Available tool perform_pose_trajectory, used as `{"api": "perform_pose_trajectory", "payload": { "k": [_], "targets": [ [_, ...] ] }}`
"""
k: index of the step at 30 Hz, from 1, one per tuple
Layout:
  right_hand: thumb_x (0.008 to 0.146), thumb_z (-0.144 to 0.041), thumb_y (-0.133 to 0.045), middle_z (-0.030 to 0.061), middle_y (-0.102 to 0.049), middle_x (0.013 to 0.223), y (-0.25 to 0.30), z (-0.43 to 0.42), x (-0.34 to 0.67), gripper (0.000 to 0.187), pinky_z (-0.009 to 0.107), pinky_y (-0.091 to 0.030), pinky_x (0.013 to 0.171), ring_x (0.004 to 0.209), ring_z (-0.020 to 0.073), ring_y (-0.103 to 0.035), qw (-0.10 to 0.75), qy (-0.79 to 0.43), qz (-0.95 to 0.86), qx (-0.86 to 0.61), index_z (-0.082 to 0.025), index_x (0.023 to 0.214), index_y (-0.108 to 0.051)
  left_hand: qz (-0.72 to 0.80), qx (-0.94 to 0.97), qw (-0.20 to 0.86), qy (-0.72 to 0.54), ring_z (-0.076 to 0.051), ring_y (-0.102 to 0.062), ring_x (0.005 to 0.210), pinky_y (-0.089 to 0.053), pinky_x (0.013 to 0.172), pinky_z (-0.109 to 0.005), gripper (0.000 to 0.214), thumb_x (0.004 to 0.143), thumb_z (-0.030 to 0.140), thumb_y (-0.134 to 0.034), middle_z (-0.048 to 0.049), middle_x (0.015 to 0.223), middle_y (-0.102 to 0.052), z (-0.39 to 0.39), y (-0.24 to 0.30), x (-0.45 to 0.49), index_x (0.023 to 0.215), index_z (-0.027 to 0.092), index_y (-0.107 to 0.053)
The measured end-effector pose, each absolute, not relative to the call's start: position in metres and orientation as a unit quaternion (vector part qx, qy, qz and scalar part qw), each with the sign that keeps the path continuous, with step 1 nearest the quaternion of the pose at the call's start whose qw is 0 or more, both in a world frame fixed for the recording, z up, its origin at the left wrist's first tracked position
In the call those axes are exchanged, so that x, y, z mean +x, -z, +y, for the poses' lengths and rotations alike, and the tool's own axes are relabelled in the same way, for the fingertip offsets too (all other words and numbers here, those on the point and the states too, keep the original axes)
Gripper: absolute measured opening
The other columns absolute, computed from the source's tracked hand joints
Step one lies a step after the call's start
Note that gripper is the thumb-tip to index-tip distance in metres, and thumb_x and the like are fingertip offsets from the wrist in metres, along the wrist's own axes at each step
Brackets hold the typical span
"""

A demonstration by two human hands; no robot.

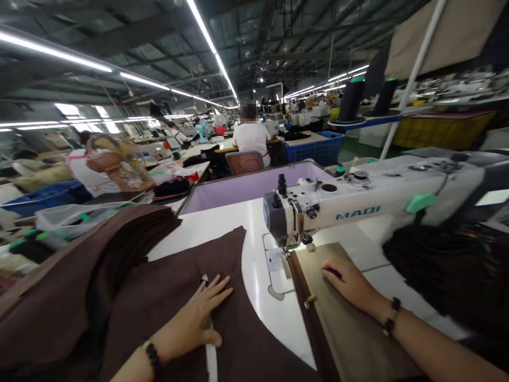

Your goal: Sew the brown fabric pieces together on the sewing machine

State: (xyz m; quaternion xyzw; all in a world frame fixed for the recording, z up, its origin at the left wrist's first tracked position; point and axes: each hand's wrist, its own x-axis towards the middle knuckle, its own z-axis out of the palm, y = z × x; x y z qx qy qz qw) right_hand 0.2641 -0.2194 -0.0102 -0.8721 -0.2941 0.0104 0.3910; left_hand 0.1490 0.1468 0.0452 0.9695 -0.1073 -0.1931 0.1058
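On table, two hands (194,318) (348,281), one zipper (308,302)

Background: blue crate (318,149) beyond the lilac bin (246,185); two dark thread cones (368,98) on a stand; seated person in white (252,137) ahead.

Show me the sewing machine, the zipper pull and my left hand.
sewing machine (358,209), head view, on the white arm by the blue lettering.
zipper pull (309,301), head view, on the metal tab.
left hand (191,323), head view, on the back of the hand.

Dark brown fabric (167,297), white sewing machine (358,204)
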Motion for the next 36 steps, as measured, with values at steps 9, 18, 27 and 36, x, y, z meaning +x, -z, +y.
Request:
{"api": "perform_pose_trajectory", "payload": {
  "k": [9, 18, 27, 36],
  "targets": [
    [0.084, -0.028, -0.05, 0.0071, -0.053, 0.094, 0.0, -0.221, 0.255, 0.03, 0.033, -0.044, 0.073, 0.08, 0.0178, -0.051, 0.344, 0.024, -0.336, -0.876, -0.017, 0.111, -0.05, -0.135, 0.98, 0.079, 0.123, -0.031, -0.022, 0.131, -0.012, 0.107, -0.055, 0.078, 0.068, 0.06, -0.059, -0.0133, 0.14, -0.03, 0.1, -0.034, 0.171, 0.132, 0.021, -0.039],
    [0.079, -0.042, -0.06, 0.0126, -0.038, 0.131, -0.021, -0.185, 0.244, 0.051, 0.047, -0.03, 0.101, 0.121, 0.0281, -0.032, 0.151, 0.028, -0.449, -0.88, -0.016, 0.122, -0.047, -0.188, 0.959, 0.172, 0.12, -0.026, -0.015, 0.134, -0.017, 0.108, -0.047, 0.086, 0.06, 0.048, -0.072, -0.0135, 0.143, -0.025, 0.08, -0.02, 0.204, 0.132, 0.017, -0.037],
    [0.086, -0.026, -0.051, 0.0108, -0.033, 0.137, -0.005, -0.19, 0.258, 0.044, 0.05, -0.024, 0.104, 0.127, 0.0236, -0.028, 0.165, -0.036, -0.452, -0.876, -0.014, 0.127, -0.041, -0.204, 0.96, 0.173, 0.088, -0.021, -0.041, 0.123, -0.034, 0.104, -0.035, 0.054, 0.073, 0.027, -0.067, -0.0051, 0.135, -0.043, 0.028, -0.047, 0.169, 0.124, 0.024, -0.048],
    [0.089, -0.024, -0.041, 0.0062, -0.031, 0.139, -0.001, -0.184, 0.245, 0.042, 0.058, -0.017, 0.103, 0.129, 0.0233, -0.023, 0.188, -0.044, -0.413, -0.89, -0.015, 0.13, -0.036, -0.33, 0.917, 0.217, 0.058, -0.02, -0.054, 0.095, -0.045, 0.086, -0.035, 0.027, 0.087, 0.034, -0.047, -0.0069, 0.101, -0.061, 0.001, -0.028, 0.155, 0.105, 0.019, -0.06]
  ]
}}
